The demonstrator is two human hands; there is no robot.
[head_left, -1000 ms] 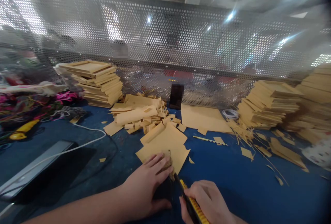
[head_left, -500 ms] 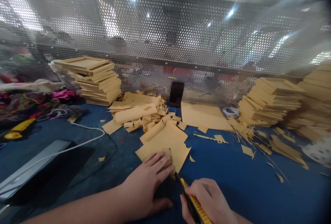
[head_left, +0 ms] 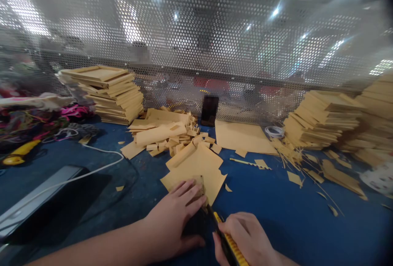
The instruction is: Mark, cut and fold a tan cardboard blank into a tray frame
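Observation:
My left hand [head_left: 175, 217] lies with fingers stretched out over a small clear plastic template [head_left: 199, 181], pressing it onto a tan paper sheet [head_left: 211, 176]. The thumb rests lower down, apart from the other fingers. Wrapped around a yellow-and-black utility knife [head_left: 229, 243], my right hand [head_left: 248, 237] is closed at the front of the table. The knife's dark front end points at the near corner of the sheet, beside my left fingertips. My fingers cover part of the template and that corner; the blade tip is too small to make out.
Behind the sheet lies a heap of tan paper pieces [head_left: 166, 133]. Stacks of folded paper trays stand left [head_left: 113, 98] and right [head_left: 322, 118]. A phone [head_left: 209, 111] leans on the perforated metal screen [head_left: 184, 32]. A pencil [head_left: 245, 163], scraps and a white cable [head_left: 98, 167] lie around.

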